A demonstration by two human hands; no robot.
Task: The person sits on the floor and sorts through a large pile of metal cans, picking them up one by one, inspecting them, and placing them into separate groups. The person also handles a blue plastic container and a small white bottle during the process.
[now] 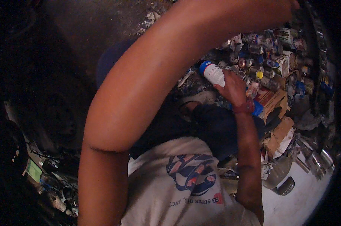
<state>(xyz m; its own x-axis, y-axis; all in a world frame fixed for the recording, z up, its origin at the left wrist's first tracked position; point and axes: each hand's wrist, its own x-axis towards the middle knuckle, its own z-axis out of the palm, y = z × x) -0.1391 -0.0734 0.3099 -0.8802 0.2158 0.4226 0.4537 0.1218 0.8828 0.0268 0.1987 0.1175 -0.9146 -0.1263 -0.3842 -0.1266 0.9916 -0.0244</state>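
Observation:
My right hand [233,87] is closed round a white cylindrical container [214,74] with a blue end and a thin red band. Whether it is a can or a bottle I cannot tell. It lies tilted in my grip, its blue end pointing up and left, over the scrap-strewn ground. My left arm bends across the whole picture, from the lower left to the upper right. Only a sliver of my left hand [295,4] shows at the top right edge, and its fingers are hidden.
Many used tins and drink cans [281,64] are heaped at the upper right. Torn brown cardboard [277,105] and a white surface with grey plastic parts [279,173] lie right of me. Dark floor [91,22] stretches at the upper left, mixed scrap [51,180] at the lower left.

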